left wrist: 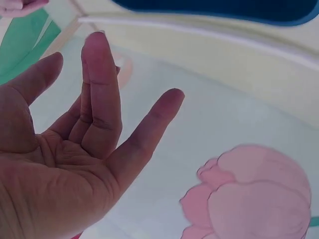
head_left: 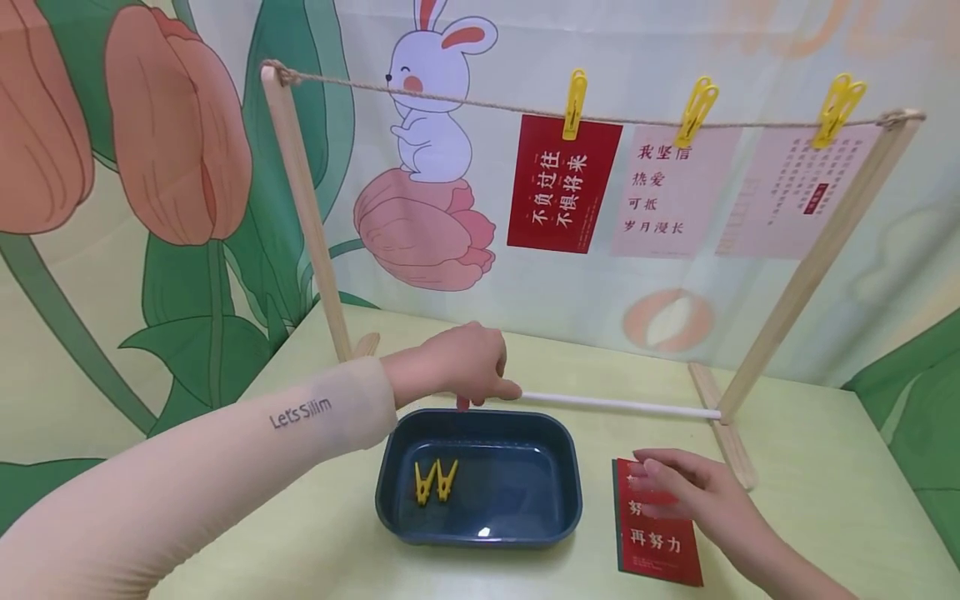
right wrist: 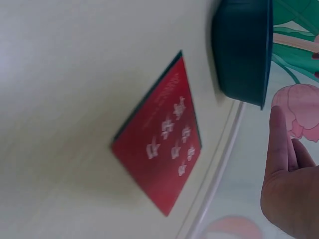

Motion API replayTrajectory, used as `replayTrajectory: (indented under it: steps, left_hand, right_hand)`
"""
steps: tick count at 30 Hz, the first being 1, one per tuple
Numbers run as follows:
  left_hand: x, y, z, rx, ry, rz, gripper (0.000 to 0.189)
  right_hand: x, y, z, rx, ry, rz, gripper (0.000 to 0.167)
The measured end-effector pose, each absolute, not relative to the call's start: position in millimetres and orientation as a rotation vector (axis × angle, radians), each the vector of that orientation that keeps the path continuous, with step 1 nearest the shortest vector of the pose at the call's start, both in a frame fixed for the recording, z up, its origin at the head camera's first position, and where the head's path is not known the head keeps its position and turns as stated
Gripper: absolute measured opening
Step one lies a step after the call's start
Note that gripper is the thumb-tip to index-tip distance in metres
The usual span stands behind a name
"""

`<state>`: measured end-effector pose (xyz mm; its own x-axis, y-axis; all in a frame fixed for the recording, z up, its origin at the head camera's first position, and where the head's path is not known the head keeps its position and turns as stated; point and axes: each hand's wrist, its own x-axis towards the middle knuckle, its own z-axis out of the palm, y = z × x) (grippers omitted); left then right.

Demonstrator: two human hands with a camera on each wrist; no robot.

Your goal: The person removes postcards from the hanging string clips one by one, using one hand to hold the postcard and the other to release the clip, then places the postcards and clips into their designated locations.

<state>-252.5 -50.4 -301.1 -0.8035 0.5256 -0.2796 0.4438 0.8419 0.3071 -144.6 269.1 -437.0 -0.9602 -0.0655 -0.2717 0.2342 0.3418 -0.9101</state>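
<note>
My left hand point(head_left: 474, 365) hovers over the far edge of a dark blue tray point(head_left: 517, 533); in the left wrist view its fingers are loosely bent and apart, with nothing held. Two yellow clothespins point(head_left: 424, 485) lie in the tray's left half. On the right, my right hand point(head_left: 693, 487) is above a red card point(head_left: 654, 546) with white characters, covering part of it in the head view. The right wrist view shows that card point(right wrist: 167, 137) on the table, a dark green edge showing beneath it, and the right hand's fingers extended, holding nothing.
Behind the tray stands a wooden frame point(head_left: 813, 262) with a twine line point(head_left: 480, 102) and a white bottom rod point(head_left: 615, 404). A red card point(head_left: 562, 187) and two pale pink cards point(head_left: 667, 204) hang there from yellow clothespins point(head_left: 575, 104). A printed cloth point(head_left: 300, 250) covers the back.
</note>
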Motion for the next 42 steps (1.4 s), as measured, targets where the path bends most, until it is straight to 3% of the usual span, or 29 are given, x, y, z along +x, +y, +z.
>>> replayTrajectory:
  steps: [12, 27, 42]
  left_hand:
    - [-260.6, -42.7, -255.0, 0.868, 2.694, 0.377, 0.027]
    - [-266.9, -43.4, -198.9, 1.087, 2.813, 0.591, 0.035]
    - [-278.4, -39.9, -149.5, 1.25, 2.907, 0.851, 0.028]
  right_hand:
    - [-164.2, 247.6, -406.3, -0.121, 2.356, -1.829, 0.053]
    - [-191.9, 223.0, -382.2, -0.258, 2.339, -1.887, 0.052]
    - [-235.0, 180.3, -350.6, -0.392, 2.11, -2.13, 0.059]
